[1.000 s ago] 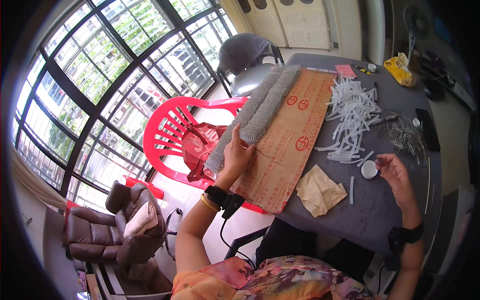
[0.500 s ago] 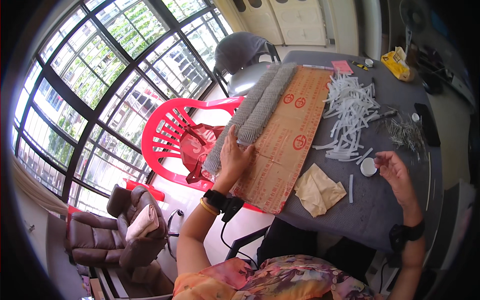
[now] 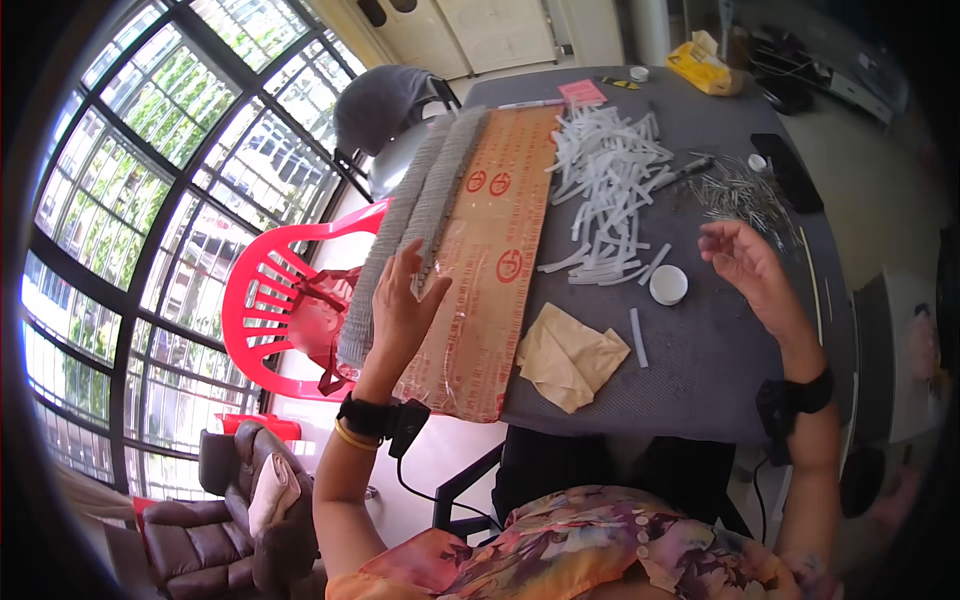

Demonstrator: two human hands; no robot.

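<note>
While the wide-spread left hand (image 3: 403, 312) hides some cardboard (image 3: 475, 300), the right hand (image 3: 752, 272) curls loosely, grip unclear.

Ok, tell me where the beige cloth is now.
In the head view, the beige cloth lies right of the cardboard and left of a lone white strip.

Head camera, left of a pair — wide fisheye, looking down and ahead from above wearer's shirt (image 3: 590, 530). Table (image 3: 700, 390) near, right of centre — window (image 3: 140, 215) farther off, left.
</note>
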